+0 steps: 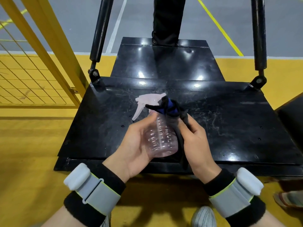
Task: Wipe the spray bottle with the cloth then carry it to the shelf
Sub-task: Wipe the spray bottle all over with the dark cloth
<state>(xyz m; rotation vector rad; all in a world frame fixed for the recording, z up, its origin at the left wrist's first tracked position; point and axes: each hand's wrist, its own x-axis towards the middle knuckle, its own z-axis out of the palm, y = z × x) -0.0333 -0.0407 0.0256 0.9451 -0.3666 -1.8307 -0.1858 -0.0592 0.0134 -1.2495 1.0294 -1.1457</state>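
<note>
My left hand (pixel 136 145) grips a clear, ribbed plastic spray bottle (pixel 162 138) by its body, holding it above the near half of a black metal platform (pixel 229 122). The bottle's white trigger head (pixel 146 104) points up and to the left. A dark cloth with a blue patch (pixel 170 108) is wrapped around the bottle's neck and trails down its right side. My right hand (pixel 196 141) pinches that cloth against the bottle.
The glossy platform has a raised black step (pixel 167 63) behind it and two black struts (pixel 100 38) (pixel 259 33) rising from its far corners. A yellow mesh fence (pixel 32 68) stands to the left. A person's dark trouser leg (pixel 167 20) stands on the step. Yellow floor surrounds me.
</note>
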